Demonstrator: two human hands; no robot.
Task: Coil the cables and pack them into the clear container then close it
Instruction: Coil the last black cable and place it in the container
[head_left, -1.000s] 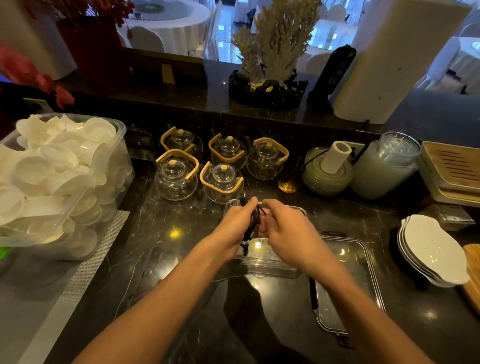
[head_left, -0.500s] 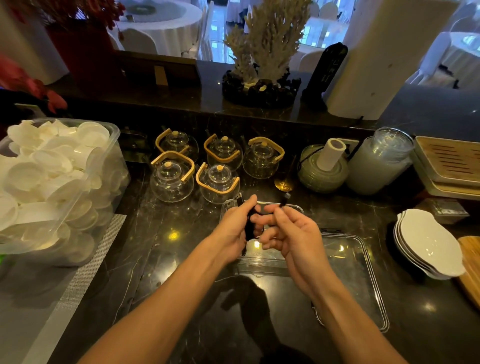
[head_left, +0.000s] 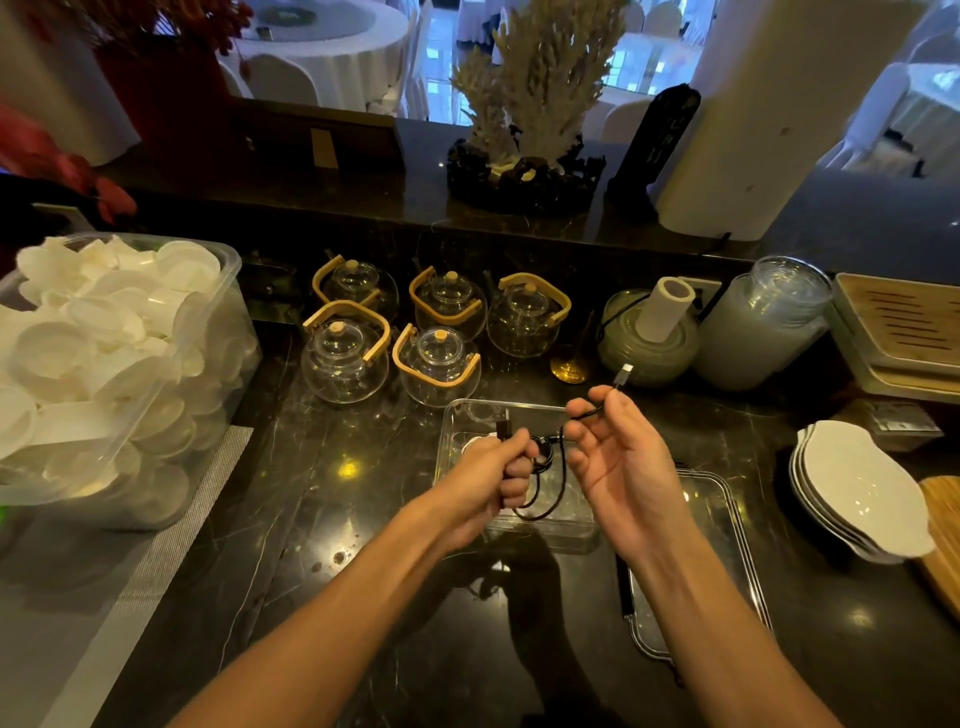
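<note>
A thin black cable (head_left: 546, 493) hangs in loose loops between my two hands, above the clear container (head_left: 467, 421) on the dark marble counter. My left hand (head_left: 493, 473) is fisted around the coiled part, one plug sticking up from the fist. My right hand (head_left: 618, 457) pinches the other end, and its silver connector (head_left: 623, 375) points up and away. The clear lid (head_left: 727, 519) lies flat to the right of the container, partly hidden under my right forearm.
Several glass teapots (head_left: 436, 358) with wooden handles stand just behind the container. A big plastic tub of white dishes (head_left: 104, 364) fills the left. Stacked white plates (head_left: 857, 493) and a wooden board sit right, glass jars (head_left: 763, 327) behind them.
My hands have moved apart. The right hand pulled the free cable end up and to the right, showing the connector, while the left stays closed on the coil.
</note>
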